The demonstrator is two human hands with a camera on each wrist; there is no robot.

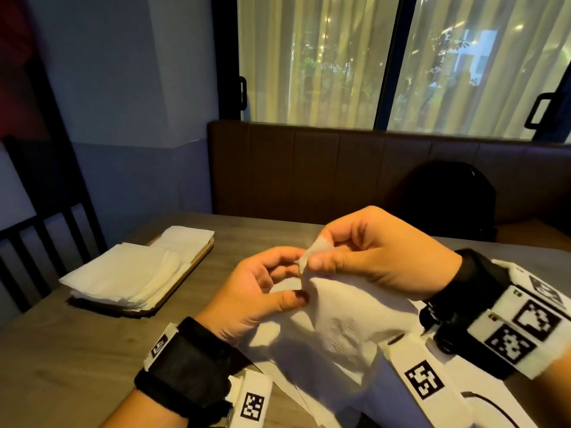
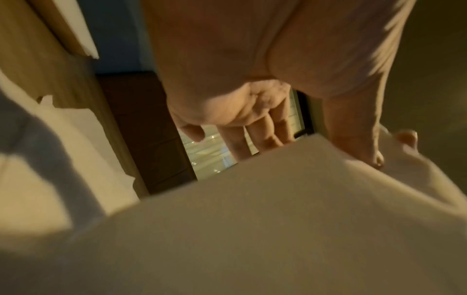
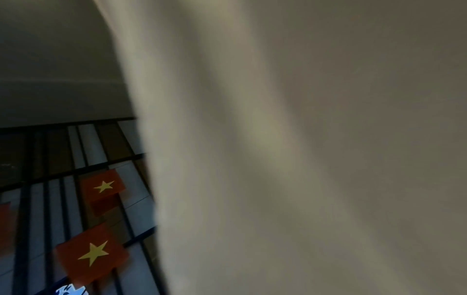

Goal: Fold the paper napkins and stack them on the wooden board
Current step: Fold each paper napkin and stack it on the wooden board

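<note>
A white paper napkin hangs lifted above the table by one corner. My right hand pinches that corner between thumb and forefinger. My left hand pinches the same corner just below, fingers curled. The napkin fills the lower part of the left wrist view, with my fingers at its top edge. In the right wrist view the napkin covers most of the frame and hides my hand. A wooden board at the left carries a stack of folded napkins.
More flat white napkins lie on the grey wooden table under my wrists. A brown padded bench with a black bag runs behind the table. A dark chair stands at the left.
</note>
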